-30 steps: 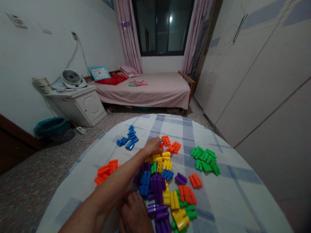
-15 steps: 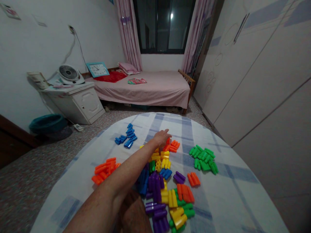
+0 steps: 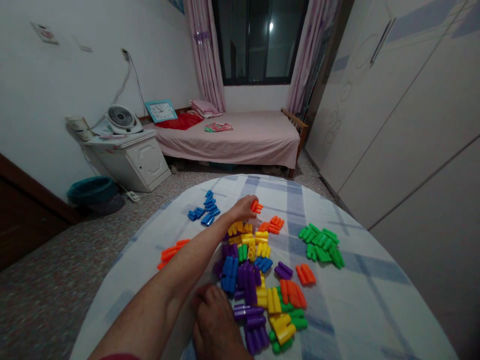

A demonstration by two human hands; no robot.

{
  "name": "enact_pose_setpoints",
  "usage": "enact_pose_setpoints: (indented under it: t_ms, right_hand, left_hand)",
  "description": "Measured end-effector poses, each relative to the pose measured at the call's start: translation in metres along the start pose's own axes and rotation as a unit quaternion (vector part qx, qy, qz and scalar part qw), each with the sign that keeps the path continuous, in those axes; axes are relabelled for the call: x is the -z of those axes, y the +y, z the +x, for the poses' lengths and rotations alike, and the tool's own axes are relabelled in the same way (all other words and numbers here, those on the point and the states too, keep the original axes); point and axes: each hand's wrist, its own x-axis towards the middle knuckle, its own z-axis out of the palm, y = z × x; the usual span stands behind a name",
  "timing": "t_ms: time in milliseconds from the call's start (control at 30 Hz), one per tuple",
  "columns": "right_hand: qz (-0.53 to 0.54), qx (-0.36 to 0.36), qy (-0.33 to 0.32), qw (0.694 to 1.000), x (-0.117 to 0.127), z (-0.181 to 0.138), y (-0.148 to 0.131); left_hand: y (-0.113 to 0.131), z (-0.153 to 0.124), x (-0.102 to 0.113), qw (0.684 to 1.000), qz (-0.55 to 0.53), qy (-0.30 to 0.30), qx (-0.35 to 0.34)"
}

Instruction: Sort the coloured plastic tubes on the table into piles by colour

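Observation:
My left hand [image 3: 245,207] reaches across to the far middle of the table. Its fingers are closed on orange toy blocks [image 3: 257,206], held up off the cloth. Close to it lie more orange blocks [image 3: 273,225] and yellow blocks [image 3: 240,229]. Low in the picture, my right hand [image 3: 217,320] rests left of the purple blocks [image 3: 246,282] with its fingers curled under. What it holds, if anything, is hidden. Blue blocks [image 3: 229,274] sit just beyond it. Yellow blocks [image 3: 282,327] and green blocks [image 3: 299,320] lie to its right.
Separate piles of blue blocks [image 3: 205,209], green blocks [image 3: 321,244] and orange blocks [image 3: 172,251] lie around the middle heap. The round table [image 3: 360,300] has a checked cloth. Beyond stand a bed [image 3: 243,140], a white cabinet [image 3: 146,162] and a bin [image 3: 92,190].
My left hand has drawn slightly back and left, lifting orange blocks away from the orange group. My right hand shows more clearly, and the whole view has shifted a little.

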Motion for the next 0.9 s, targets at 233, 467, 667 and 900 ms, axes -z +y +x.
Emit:
enact_pose_setpoints:
  t_ms: [233,467,667,900]
  right_hand:
    - [-0.001,0.0,-0.001,1.0,0.01,0.002,-0.006]
    - [0.024,0.008,0.007,1.0,0.014,0.002,-0.007]
    - [0.02,0.006,0.006,1.0,0.015,0.002,-0.008]
    - [0.016,0.018,0.008,1.0,0.016,0.003,-0.008]
  left_hand:
    - [-0.041,-0.058,0.043,0.938,-0.336,0.059,0.068]
    - [-0.087,-0.18,0.097,0.954,-0.16,0.186,0.17]
    - [-0.112,-0.25,0.061,0.943,-0.125,0.207,0.228]
    - [-0.1,-0.239,0.023,0.9,-0.286,0.247,0.218]
